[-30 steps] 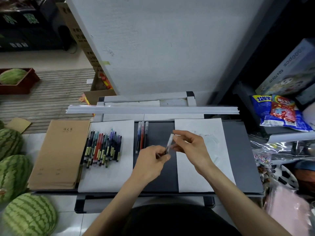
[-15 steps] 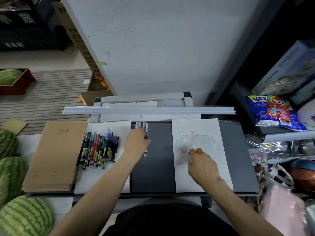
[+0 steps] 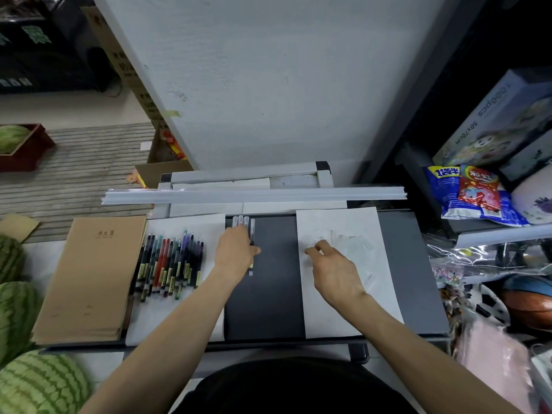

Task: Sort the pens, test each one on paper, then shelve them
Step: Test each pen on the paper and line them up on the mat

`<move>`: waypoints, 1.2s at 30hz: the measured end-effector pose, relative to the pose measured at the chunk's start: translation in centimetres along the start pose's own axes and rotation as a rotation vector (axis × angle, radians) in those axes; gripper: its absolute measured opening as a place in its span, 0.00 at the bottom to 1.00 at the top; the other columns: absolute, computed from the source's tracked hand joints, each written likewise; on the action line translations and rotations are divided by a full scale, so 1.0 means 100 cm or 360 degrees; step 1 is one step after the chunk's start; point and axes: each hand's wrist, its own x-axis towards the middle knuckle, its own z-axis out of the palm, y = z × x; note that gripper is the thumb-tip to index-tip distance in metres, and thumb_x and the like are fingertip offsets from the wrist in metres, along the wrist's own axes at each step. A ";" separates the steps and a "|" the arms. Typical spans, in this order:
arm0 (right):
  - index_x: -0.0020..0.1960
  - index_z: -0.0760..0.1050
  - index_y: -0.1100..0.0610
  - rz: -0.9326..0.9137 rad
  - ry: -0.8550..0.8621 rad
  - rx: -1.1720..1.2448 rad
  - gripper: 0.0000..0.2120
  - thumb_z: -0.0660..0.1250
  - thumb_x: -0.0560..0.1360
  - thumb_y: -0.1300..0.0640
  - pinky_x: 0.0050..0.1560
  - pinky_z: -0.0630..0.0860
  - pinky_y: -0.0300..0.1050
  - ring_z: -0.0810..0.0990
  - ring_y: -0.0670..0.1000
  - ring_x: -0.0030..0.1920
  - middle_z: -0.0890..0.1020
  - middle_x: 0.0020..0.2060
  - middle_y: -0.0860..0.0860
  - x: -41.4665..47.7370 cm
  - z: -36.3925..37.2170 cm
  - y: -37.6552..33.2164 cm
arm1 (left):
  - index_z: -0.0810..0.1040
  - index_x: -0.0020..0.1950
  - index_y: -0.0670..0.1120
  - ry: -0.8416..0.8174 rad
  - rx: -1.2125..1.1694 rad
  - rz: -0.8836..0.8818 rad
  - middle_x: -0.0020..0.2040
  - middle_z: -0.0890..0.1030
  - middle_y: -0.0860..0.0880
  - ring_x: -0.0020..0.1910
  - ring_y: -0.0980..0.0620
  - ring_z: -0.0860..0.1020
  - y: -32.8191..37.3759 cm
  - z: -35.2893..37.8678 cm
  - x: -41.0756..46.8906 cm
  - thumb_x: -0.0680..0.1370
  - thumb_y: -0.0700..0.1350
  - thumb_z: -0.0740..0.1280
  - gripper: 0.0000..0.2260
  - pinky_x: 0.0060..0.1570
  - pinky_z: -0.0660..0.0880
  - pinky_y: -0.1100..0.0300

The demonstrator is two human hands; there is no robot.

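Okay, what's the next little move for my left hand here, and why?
Probably lift the left hand off the small row of pens on the dark mat and reach to the pen bundle on the left sheet for another. The row lies side by side, the right hand holds nothing, and the bundle holds many pens.

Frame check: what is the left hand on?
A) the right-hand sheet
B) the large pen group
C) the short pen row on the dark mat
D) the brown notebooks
C: the left hand lies over the short pen row on the dark mat; the right hand is over the right-hand sheet.
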 end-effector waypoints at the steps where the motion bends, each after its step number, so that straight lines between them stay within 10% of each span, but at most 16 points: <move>1: 0.73 0.72 0.53 -0.0028 -0.0017 -0.0028 0.26 0.61 0.77 0.68 0.41 0.71 0.44 0.79 0.56 0.61 0.73 0.67 0.51 0.004 0.000 -0.001 | 0.67 0.31 0.44 0.0000 -0.0001 0.0003 0.30 0.74 0.46 0.32 0.43 0.76 0.000 0.000 -0.001 0.72 0.45 0.80 0.23 0.35 0.71 0.54; 15: 0.46 0.85 0.55 -0.0216 0.0263 -0.0272 0.22 0.78 0.55 0.71 0.38 0.78 0.47 0.80 0.56 0.43 0.80 0.45 0.52 0.025 0.011 0.000 | 0.83 0.50 0.44 0.0370 -0.0107 -0.0025 0.40 0.84 0.45 0.39 0.45 0.83 -0.049 -0.027 -0.022 0.79 0.45 0.71 0.05 0.42 0.80 0.53; 23: 0.53 0.82 0.54 -0.0331 0.0400 0.0005 0.05 0.72 0.78 0.59 0.52 0.77 0.50 0.79 0.56 0.53 0.82 0.51 0.50 0.016 0.011 -0.007 | 0.77 0.44 0.44 0.0344 0.0232 -0.0172 0.37 0.81 0.45 0.34 0.43 0.80 -0.090 -0.028 -0.031 0.77 0.41 0.68 0.02 0.37 0.81 0.50; 27: 0.60 0.78 0.51 -0.0160 0.0148 0.0475 0.09 0.60 0.86 0.51 0.56 0.75 0.46 0.77 0.50 0.57 0.83 0.53 0.46 0.010 0.001 -0.016 | 0.81 0.48 0.41 0.0351 0.0185 -0.0192 0.38 0.81 0.44 0.35 0.43 0.79 -0.091 -0.019 -0.033 0.79 0.41 0.70 0.04 0.36 0.79 0.51; 36: 0.53 0.83 0.50 0.0313 0.0024 0.1722 0.04 0.70 0.81 0.52 0.48 0.79 0.39 0.83 0.46 0.43 0.85 0.44 0.44 -0.004 -0.019 -0.028 | 0.78 0.45 0.45 0.0310 -0.0101 -0.0105 0.42 0.82 0.50 0.41 0.46 0.80 -0.077 -0.019 -0.047 0.77 0.45 0.69 0.04 0.44 0.80 0.50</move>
